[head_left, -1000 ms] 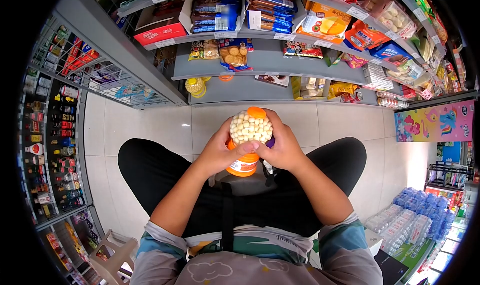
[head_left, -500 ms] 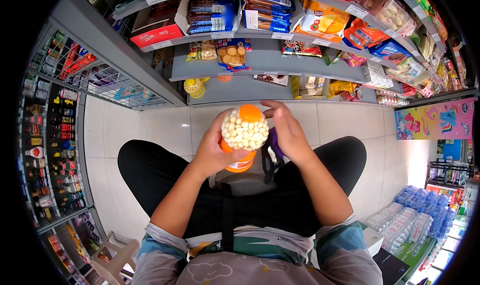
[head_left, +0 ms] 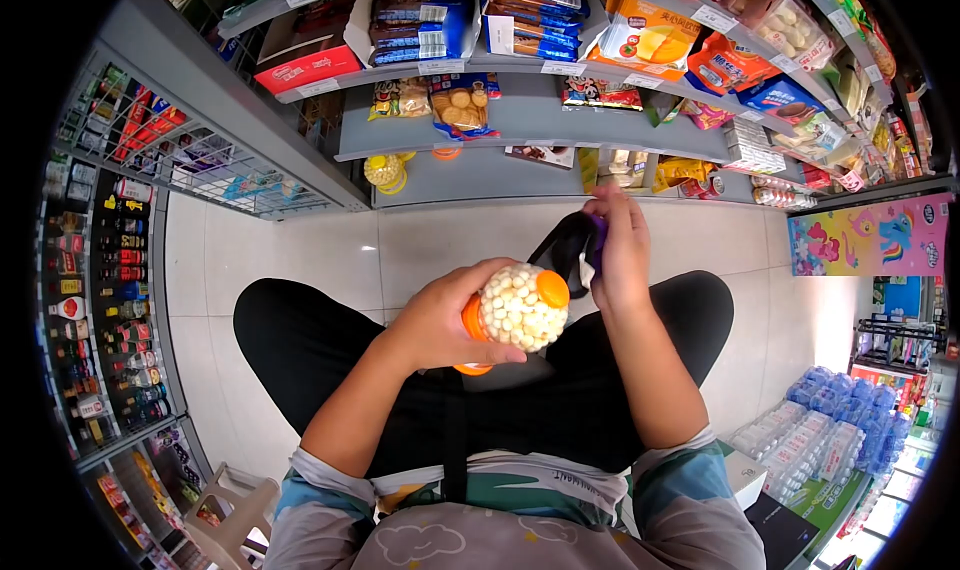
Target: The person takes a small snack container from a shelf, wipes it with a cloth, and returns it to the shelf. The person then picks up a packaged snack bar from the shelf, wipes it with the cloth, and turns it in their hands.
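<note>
My left hand (head_left: 447, 318) is wrapped round a clear jar (head_left: 523, 307) full of small pale round balls, with an orange cap and an orange lower part. The jar is tilted, its cap toward the right. To the right and a little higher, my right hand (head_left: 622, 250) grips a dark cloth (head_left: 572, 250) with purple and white parts, its fingers closed and partly hidden. Jar and cloth are close together in front of my lap.
Ahead stands a grey shelf (head_left: 400, 198) with snack packets and a yellow-lidded jar (head_left: 383, 172) on its lowest level. Bottles fill a rack (head_left: 103, 300) at the left. A beige stool (head_left: 228, 515) is lower left. Packs of water bottles (head_left: 800, 440) stand lower right.
My right hand has left the jar and lifted the dark cloth up and to the right. My left hand has tilted the jar and moved it slightly down and right.
</note>
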{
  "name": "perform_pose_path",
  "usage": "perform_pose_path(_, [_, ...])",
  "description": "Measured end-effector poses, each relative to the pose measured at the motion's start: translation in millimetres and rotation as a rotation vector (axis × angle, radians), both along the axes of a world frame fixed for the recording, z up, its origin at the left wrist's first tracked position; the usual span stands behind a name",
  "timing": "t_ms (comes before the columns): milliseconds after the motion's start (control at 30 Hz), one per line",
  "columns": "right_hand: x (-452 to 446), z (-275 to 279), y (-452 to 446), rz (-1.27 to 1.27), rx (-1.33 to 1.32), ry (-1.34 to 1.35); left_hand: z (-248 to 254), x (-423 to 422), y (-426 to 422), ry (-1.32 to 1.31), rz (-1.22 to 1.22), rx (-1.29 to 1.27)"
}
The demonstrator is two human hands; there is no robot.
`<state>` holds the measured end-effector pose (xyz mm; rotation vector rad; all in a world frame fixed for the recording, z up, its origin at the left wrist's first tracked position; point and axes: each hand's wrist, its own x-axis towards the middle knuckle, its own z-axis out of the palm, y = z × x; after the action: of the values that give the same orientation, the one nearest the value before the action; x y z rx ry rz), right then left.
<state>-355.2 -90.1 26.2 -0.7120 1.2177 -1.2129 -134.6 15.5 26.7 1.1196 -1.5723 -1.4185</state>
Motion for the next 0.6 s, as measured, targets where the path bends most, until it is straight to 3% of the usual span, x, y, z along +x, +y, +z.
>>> perform_pose_path(133, [-6,-3,-8,-0.262,0.077,-0.049,1,-4,0,0.026,-0.076,0.078])
perform_pose_path(300, [-4,-12,-2,-0.010,0.264,-0.190,-3,-17,1,0.040,-0.060,0.147])
perform_pose_path(400, [7,-18,8,0.289,0.367,-0.328,-24,-20,1,0.080,-0.022,0.170])
perform_pose_path(467, [14,-12,12,0.317,0.368,-0.344,-29,-20,1,0.340,0.138,0.264])
perform_pose_path(600, [15,-7,13,0.452,0.462,-0.435,-48,-16,-2,0.402,0.145,0.254])
